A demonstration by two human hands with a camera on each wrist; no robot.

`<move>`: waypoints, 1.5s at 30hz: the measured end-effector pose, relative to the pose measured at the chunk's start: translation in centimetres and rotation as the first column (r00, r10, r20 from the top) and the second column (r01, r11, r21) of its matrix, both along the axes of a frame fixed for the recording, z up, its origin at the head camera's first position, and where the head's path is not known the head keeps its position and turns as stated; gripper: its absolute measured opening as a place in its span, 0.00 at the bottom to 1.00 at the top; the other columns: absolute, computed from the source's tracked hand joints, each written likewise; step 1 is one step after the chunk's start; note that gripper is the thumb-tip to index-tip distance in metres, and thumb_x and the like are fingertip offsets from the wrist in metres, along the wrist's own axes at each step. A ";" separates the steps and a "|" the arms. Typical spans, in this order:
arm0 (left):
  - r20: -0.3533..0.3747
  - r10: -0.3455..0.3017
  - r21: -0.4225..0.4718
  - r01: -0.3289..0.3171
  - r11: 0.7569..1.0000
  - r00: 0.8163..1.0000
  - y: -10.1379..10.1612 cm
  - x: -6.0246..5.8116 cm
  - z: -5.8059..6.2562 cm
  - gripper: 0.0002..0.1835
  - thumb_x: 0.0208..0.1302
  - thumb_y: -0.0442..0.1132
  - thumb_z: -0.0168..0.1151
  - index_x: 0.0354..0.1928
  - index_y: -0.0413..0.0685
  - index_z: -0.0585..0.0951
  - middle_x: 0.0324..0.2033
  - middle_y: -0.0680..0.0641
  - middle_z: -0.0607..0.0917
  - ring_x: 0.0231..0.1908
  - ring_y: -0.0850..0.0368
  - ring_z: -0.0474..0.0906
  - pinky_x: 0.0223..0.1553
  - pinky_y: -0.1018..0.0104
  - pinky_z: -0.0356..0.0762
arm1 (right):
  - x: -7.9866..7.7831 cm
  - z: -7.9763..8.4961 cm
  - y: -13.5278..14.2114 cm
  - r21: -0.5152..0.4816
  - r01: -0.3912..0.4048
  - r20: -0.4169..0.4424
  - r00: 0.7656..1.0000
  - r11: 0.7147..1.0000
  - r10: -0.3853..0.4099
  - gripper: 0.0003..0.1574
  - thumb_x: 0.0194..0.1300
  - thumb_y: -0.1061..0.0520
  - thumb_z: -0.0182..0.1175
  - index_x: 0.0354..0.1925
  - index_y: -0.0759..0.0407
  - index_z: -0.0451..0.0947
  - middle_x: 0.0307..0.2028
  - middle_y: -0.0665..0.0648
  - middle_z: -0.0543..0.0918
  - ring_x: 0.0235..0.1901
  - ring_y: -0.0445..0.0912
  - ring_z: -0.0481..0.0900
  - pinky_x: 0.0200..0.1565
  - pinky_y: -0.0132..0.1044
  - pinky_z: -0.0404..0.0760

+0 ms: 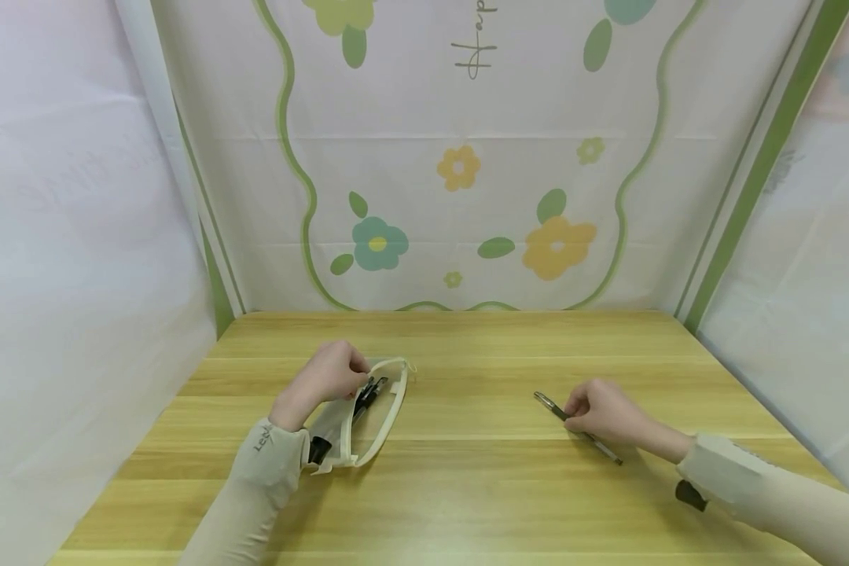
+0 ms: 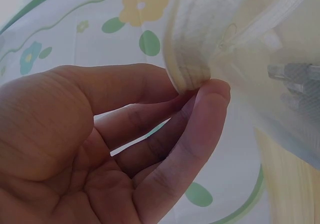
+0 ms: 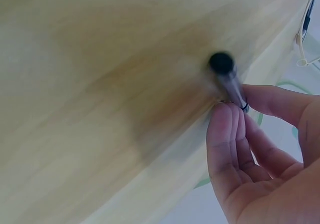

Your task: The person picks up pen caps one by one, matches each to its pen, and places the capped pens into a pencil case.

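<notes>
A pale, see-through zip pencil case (image 1: pixel 385 428) lies on the left part of the table with its mouth open. Several dark pens (image 1: pixel 369 395) show inside it. My left hand (image 1: pixel 328 373) pinches the zip edge between thumb and fingers; the left wrist view shows this zipper edge (image 2: pixel 187 48) close up. To the right, my right hand (image 1: pixel 604 413) holds a pen (image 1: pixel 550 404) around its middle, just above the tabletop. In the right wrist view the dark end of that pen (image 3: pixel 222 63) points toward the camera, and thumb and fingertips pinch the barrel.
The wood-grain table (image 1: pixel 467 487) spreads between the two hands. A white cloth with printed flowers (image 1: pixel 460 169) hangs behind it, and plain white cloth walls (image 1: pixel 806 275) stand at both sides.
</notes>
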State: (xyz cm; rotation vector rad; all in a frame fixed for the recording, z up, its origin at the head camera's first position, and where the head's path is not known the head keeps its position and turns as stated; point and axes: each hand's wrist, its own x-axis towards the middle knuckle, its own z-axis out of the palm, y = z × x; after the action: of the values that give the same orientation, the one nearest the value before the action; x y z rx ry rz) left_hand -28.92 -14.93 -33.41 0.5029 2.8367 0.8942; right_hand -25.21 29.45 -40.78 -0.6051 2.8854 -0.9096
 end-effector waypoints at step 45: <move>0.017 -0.031 0.037 0.030 0.999 0.999 -0.2 -0.4 -0.4 0.18 0.61 0.27 0.55 0.13 0.47 0.75 0.09 0.54 0.69 0.13 0.62 0.64 0.19 0.70 0.63 | 0.7 5.2 -9.6 -0.557 0.262 0.340 0.938 0.788 -0.071 0.21 0.64 0.52 0.68 0.48 0.67 0.82 0.37 0.62 0.84 0.36 0.55 0.81 0.39 0.49 0.83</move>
State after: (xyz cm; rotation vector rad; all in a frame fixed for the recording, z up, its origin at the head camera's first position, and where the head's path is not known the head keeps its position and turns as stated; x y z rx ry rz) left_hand -29.29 -15.10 -33.79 0.5381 2.7935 0.9417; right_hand -24.53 19.87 -35.53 -0.1902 2.3720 -1.7934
